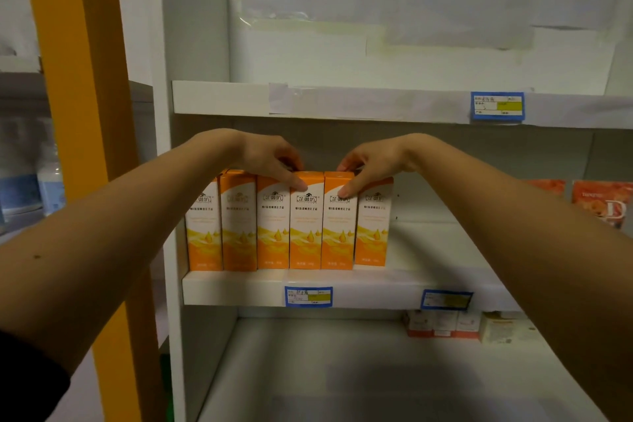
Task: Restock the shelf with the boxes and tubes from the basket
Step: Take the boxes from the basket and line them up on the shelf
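Observation:
Several tall orange-and-white boxes stand upright in a row on the middle shelf (428, 288). My left hand (270, 158) grips the top of one box (306, 226), thumb on its front and fingers behind. My right hand (368, 164) grips the top of the neighbouring box (338, 226) the same way. These two boxes stand slightly forward of the rest of the row. One more box (372, 226) stands to their right, set a little further back. No basket and no tubes are in view.
Blue price tags (308, 296) sit on the shelf edges. Orange-red packs (603, 204) stand at the middle shelf's far right. Small boxes (442, 324) lie at the back of the lower shelf. A yellow post (85, 113) rises on the left.

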Action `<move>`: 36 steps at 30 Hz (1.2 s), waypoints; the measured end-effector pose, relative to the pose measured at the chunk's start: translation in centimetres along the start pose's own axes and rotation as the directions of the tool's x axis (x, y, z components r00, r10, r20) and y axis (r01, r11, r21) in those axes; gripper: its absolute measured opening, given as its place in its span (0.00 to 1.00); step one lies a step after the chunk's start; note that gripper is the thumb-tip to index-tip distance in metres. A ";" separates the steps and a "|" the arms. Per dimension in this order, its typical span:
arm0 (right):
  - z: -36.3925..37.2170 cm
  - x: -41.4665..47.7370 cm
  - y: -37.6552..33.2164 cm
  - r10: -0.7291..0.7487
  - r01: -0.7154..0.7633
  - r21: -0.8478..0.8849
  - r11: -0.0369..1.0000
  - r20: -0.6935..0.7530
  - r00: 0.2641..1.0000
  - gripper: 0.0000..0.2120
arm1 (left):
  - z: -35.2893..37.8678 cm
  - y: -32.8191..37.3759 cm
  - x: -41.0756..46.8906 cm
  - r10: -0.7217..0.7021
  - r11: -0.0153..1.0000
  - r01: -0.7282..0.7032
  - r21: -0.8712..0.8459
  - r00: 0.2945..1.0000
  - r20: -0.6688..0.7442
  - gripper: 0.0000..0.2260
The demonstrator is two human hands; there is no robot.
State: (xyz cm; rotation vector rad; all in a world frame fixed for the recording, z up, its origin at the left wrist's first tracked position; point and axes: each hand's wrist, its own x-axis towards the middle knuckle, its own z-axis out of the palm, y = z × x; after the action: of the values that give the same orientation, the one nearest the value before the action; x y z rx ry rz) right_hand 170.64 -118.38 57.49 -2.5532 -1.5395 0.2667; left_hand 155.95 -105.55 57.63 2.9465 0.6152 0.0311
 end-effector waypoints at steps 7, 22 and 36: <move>-0.9 -1.0 1.3 0.024 -0.023 0.014 1.000 -0.045 0.999 0.46 | 0.0 0.2 0.6 -0.010 1.000 0.010 -0.009 1.000 0.014 0.25; 0.0 -2.0 4.1 -0.012 0.014 0.024 1.000 -0.062 0.998 0.27 | 1.4 3.1 1.8 0.112 0.994 -0.112 -0.013 0.994 -0.012 0.23; 0.5 -2.2 3.7 -0.033 0.035 0.038 0.999 -0.042 0.999 0.27 | 1.4 3.2 1.8 0.099 0.995 -0.099 0.006 0.995 -0.012 0.24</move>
State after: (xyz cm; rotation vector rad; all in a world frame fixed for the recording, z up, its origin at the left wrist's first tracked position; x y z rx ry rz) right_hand 172.74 -122.04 56.35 -2.4848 -1.5459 0.2365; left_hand 158.89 -107.89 56.62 2.9820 0.4714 0.0575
